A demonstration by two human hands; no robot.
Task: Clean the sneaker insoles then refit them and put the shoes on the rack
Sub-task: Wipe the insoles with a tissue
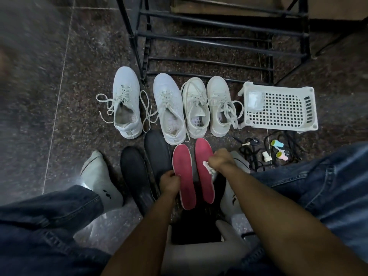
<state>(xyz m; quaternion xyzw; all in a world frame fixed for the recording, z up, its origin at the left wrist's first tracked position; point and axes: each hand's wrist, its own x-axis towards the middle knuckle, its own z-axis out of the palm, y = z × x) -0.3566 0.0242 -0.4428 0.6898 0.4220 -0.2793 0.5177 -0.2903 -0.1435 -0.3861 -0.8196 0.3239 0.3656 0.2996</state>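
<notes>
Two red insoles lie side by side on the floor in front of me, the left one (184,176) and the right one (204,168). My left hand (169,183) grips the left red insole at its left edge. My right hand (220,160) grips a crumpled white wipe (209,167) and presses it on the right red insole. Two black insoles (137,176) lie to the left of the red ones. Several white sneakers (171,110) stand in a row beyond the insoles, laces loose. The black metal shoe rack (219,36) stands behind them.
A white perforated plastic basket (280,108) lies right of the sneakers. Black cords, a key (251,142) and small coloured items (277,145) are scattered below it. My socked feet (101,180) and jeans-clad legs flank the insoles. The floor is dark speckled stone.
</notes>
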